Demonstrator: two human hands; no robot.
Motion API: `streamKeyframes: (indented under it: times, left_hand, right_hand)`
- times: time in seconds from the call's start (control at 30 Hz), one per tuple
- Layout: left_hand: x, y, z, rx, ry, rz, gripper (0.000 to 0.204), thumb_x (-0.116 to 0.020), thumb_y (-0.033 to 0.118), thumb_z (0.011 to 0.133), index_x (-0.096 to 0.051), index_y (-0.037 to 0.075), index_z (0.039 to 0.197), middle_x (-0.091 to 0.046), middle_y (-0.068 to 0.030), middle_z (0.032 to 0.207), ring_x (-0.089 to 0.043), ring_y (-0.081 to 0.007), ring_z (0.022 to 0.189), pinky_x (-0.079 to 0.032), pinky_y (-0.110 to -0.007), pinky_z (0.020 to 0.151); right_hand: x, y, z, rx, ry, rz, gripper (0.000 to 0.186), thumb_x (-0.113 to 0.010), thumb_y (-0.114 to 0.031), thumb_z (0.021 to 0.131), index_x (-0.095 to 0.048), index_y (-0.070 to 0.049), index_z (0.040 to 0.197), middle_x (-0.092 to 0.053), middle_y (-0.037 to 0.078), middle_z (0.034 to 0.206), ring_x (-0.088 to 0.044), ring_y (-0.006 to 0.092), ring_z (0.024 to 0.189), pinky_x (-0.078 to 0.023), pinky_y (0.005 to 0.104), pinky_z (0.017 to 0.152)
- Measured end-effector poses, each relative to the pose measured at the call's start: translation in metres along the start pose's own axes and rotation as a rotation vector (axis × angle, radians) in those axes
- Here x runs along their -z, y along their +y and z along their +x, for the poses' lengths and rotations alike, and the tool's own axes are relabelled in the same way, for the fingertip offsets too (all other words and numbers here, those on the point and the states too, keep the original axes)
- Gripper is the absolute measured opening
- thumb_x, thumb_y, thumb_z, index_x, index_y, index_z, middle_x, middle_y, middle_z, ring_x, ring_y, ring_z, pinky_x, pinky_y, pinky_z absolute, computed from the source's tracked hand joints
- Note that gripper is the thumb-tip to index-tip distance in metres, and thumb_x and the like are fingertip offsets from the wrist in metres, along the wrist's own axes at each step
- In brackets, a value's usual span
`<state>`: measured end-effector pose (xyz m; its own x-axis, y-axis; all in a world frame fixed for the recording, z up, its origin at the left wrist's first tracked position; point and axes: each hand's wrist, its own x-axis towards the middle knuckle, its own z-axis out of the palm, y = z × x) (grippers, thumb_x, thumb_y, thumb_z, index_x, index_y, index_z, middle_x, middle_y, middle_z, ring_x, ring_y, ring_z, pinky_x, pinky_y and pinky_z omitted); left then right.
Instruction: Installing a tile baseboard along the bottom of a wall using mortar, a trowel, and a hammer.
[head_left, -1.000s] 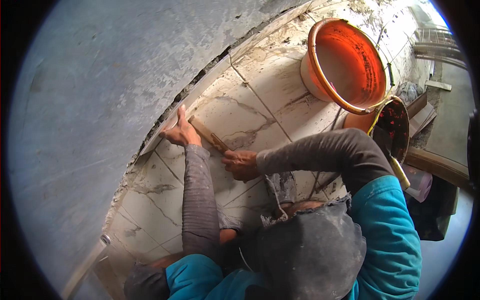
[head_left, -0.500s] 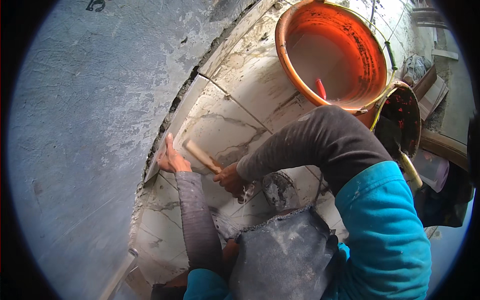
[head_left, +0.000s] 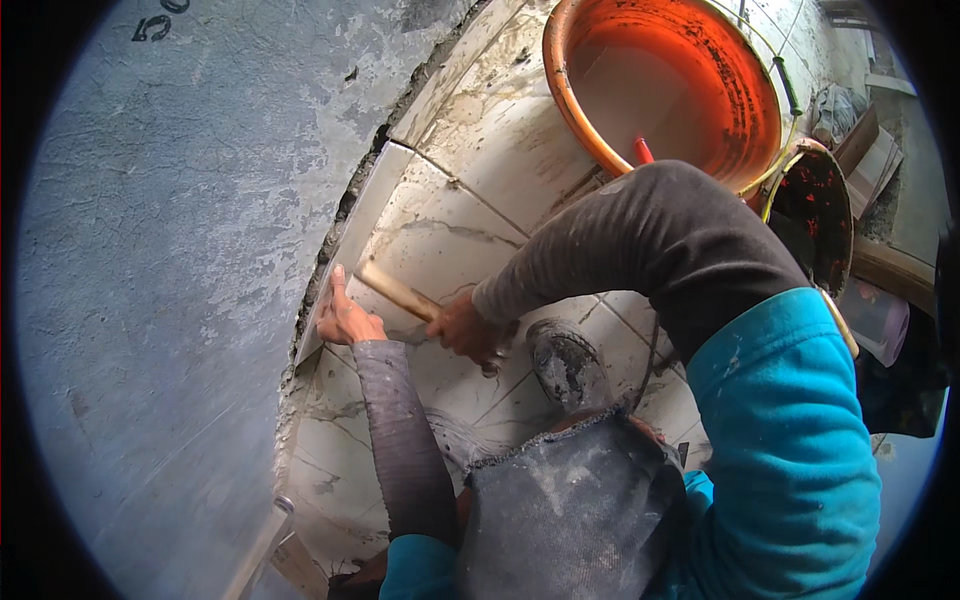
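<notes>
My left hand grips a narrow pale tile strip standing along the foot of the wall, with one digit stretched up along it. In my right hand is a wooden-handled tool, held with its light handle pointing at the strip. The handle's end is at the strip's face, just beside my left hand; whether it touches I cannot tell. The tool's other end is mostly hidden under my right hand.
A big orange bucket of cloudy liquid stands at far right, with a dark, stained bucket beside it. The grey wall rises on the left, with a rough gap behind the strip. Smeared marble-patterned tiles cover the floor.
The handle's end has moved left, closer to the tile strip. My right hand has shifted slightly with it, while my left hand stays on the strip. The view has shifted a little.
</notes>
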<state>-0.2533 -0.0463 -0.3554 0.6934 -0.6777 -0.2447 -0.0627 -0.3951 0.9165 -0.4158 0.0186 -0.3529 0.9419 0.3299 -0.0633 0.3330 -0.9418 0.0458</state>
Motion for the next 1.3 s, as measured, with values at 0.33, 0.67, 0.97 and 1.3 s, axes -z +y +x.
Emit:
streamKeyframes:
  times: [0.33,0.67,0.97,1.3]
  left_hand:
    - [0.000,0.009,-0.007,0.032,0.034,-0.029,0.036,-0.082,0.012,0.066,-0.065,-0.013,0.084,-0.066,-0.0202,0.091,-0.063,-0.0241,0.073,-0.054,-0.035,0.065]
    - [-0.007,-0.001,-0.002,-0.071,0.080,-0.002,0.035,-0.082,0.011,0.066,-0.064,-0.013,0.084,-0.066,-0.0201,0.091,-0.063,-0.0245,0.075,-0.053,-0.035,0.069]
    - [-0.006,0.001,-0.006,-0.048,0.073,-0.081,0.037,-0.080,0.005,0.067,-0.063,-0.014,0.093,-0.066,-0.0173,0.096,-0.063,-0.0227,0.078,-0.054,-0.033,0.072]
    - [-0.003,0.002,-0.002,-0.057,-0.027,-0.198,0.036,-0.080,0.006,0.068,-0.063,-0.014,0.093,-0.066,-0.0198,0.097,-0.064,-0.0226,0.083,-0.052,-0.031,0.079]
  right_hand:
    - [0.011,0.013,-0.013,-0.075,-0.063,0.149,0.013,-0.055,-0.039,0.086,-0.067,-0.036,0.086,-0.065,-0.014,0.082,-0.058,0.0098,0.086,-0.031,0.0390,0.086]
    - [-0.022,0.000,-0.004,-0.059,0.082,0.022,0.010,-0.059,-0.040,0.080,-0.067,-0.037,0.086,-0.063,-0.010,0.082,-0.057,0.0117,0.090,-0.033,0.0365,0.085]
    - [-0.015,0.009,-0.005,-0.131,0.012,0.312,0.012,-0.062,-0.041,0.076,-0.068,-0.031,0.078,-0.062,-0.008,0.082,-0.056,0.0139,0.092,-0.035,0.0355,0.085]
    - [-0.026,0.008,-0.009,-0.114,0.109,0.232,0.017,-0.060,-0.044,0.073,-0.069,-0.030,0.076,-0.062,-0.007,0.082,-0.056,0.0139,0.091,-0.033,0.0354,0.087]
